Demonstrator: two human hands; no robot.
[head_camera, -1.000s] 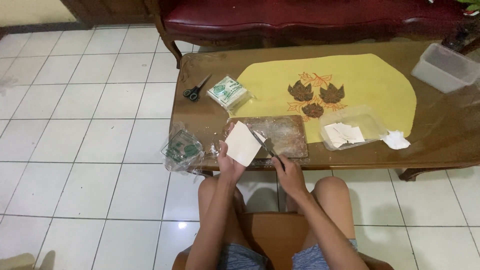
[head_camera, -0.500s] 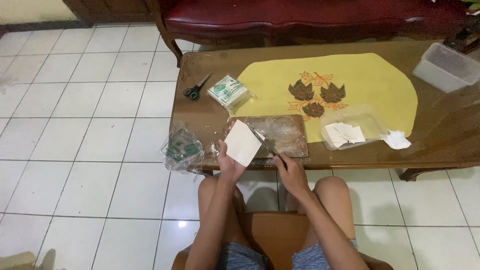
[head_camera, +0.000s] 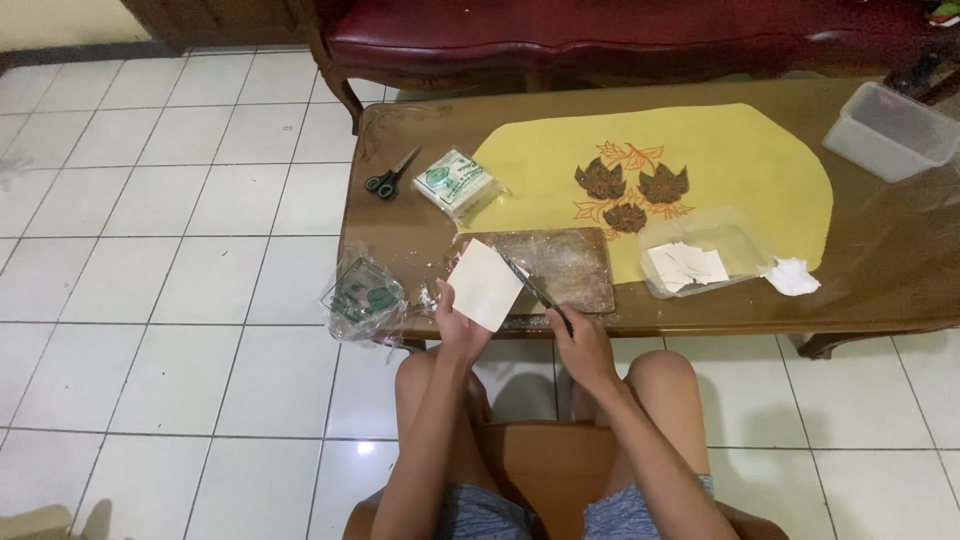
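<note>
My left hand (head_camera: 458, 325) holds up a pale square sheet (head_camera: 485, 285) over the near edge of the table. My right hand (head_camera: 583, 345) grips a dark-handled knife (head_camera: 535, 290), whose blade points up and left toward the sheet's right edge. Both are above a floured wooden board (head_camera: 570, 268) at the front of the brown table (head_camera: 400, 235).
A yellow mat (head_camera: 720, 160) with brown leaf shapes (head_camera: 628, 187) lies behind the board. A clear tray with pale squares (head_camera: 690, 265), a crumpled tissue (head_camera: 792, 277), a wrapped packet (head_camera: 458, 183), scissors (head_camera: 388, 178), an empty wrapper (head_camera: 362, 297) and a plastic box (head_camera: 890, 130) are around. A red sofa (head_camera: 600, 30) stands behind.
Both hands and the sheet have held almost the same place; the knife stays against the sheet's right edge.
</note>
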